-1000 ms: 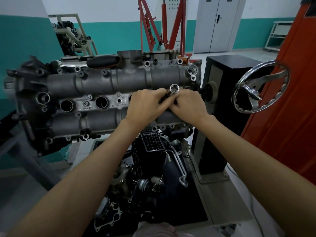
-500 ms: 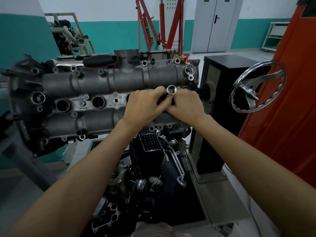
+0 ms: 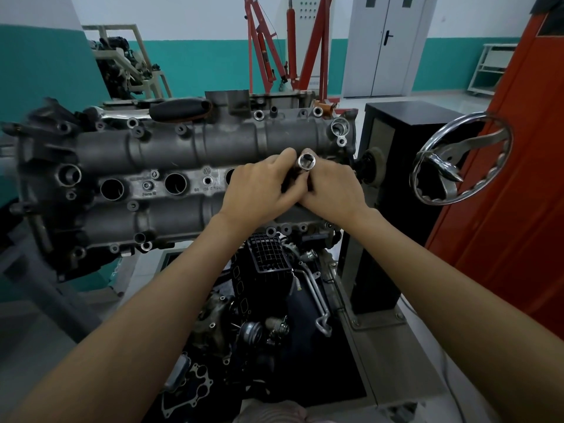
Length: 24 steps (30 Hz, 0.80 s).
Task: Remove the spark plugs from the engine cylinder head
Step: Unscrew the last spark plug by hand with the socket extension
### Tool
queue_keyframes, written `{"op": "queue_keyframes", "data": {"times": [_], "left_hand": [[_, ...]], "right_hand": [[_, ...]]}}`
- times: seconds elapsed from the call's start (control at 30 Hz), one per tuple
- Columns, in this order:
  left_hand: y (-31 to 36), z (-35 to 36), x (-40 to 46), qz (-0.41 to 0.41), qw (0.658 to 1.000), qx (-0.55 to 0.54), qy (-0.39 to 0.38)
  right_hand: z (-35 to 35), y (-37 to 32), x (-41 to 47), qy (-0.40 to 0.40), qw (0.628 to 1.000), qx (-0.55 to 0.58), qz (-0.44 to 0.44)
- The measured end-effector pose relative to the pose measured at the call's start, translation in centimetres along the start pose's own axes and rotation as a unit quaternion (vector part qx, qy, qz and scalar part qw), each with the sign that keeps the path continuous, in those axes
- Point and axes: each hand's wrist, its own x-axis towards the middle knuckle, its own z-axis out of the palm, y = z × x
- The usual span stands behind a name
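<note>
- Your left hand (image 3: 259,186) and right hand (image 3: 331,190) meet over the right end of the cylinder head (image 3: 189,178). Both are curled shut around one tool, a socket (image 3: 306,161), and the fingers of the two touch each other.
- The square drive opening of the socket faces up toward you, so its working end points down into the head. Judged from this, the tool sits in the rightmost plug well and you are turning it by hand.
- Holding it with both hands keeps the tool in line with the well, which guards the plug thread against side load.
- No spark plug is visible. Any plug under the tool is hidden by your hands, so you cannot tell whether it is loose or gripped.
- Two plug wells (image 3: 175,183) to the left stand open and dark; a third is partly covered by your left hand. Their depths are in shadow, so whether plugs remain in them cannot be told.
- The head sits on an engine stand, tilted toward you. A chrome handwheel (image 3: 460,158) is at the right, well apart from both hands and untouched.
</note>
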Motion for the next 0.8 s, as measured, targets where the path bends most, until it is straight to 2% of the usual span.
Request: {"op": "queue_keyframes", "data": {"times": [0.13,0.33,0.53,0.7,0.8], "left_hand": [[-0.17,0.16,0.02,0.008,1.0,-0.001,0.008],[-0.31,0.19,0.03,-0.014,1.0,0.005,0.005],[-0.07,0.04,-0.06,-0.007,1.0,-0.01,-0.001],[-0.16,0.2,0.01,0.015,1.0,0.013,-0.003],[-0.3,0.14,0.06,-0.005,1.0,0.016,-0.017]], "right_hand": [[0.08,0.06,0.03,-0.004,0.999,-0.032,0.005],[-0.3,-0.44,-0.23,0.048,0.999,-0.008,-0.02],[-0.1,0.03,-0.11,-0.003,1.0,-0.023,-0.01],[0.14,0.01,-0.04,0.005,1.0,-0.023,0.001],[-0.06,-0.21,-0.13,0.037,0.999,-0.01,-0.001]]}}
